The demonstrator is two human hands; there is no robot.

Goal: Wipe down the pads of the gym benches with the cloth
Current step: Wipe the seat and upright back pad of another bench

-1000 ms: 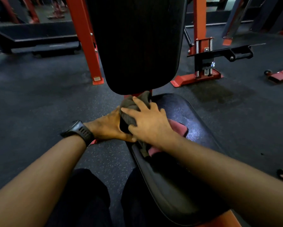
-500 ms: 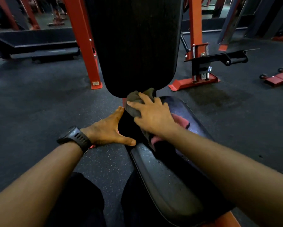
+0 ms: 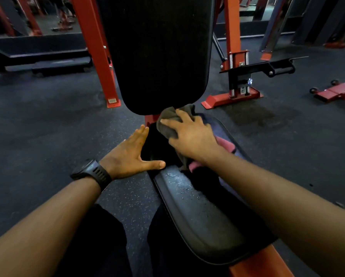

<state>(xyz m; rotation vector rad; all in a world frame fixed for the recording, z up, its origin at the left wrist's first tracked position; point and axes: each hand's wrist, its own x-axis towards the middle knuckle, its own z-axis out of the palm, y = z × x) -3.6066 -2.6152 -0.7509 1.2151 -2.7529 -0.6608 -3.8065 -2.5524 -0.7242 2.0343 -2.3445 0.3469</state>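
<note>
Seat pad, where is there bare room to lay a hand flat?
Bare: near half of the seat pad, between its left edge and the right forearm. Crowded: the far end, where the right hand presses the cloth below the back pad and the left hand rests at the edge.

Blocked straight ahead by the upright back pad (image 3: 159, 56), hanging just above the far end of the surface (image 3: 197, 212), with only a narrow gap between the two. Partly filled at that gap by the grey cloth (image 3: 167, 121) under the right grip (image 3: 189, 136). Fenced along the surface's left edge by the left grip (image 3: 127, 154), laid flat, thumb on it. Open over the bare, glistening near half of the surface. Wide open over the floor (image 3: 47, 126) to the left up to the red post (image 3: 95, 47), and to the right up to the red rack foot (image 3: 231, 97)
</note>
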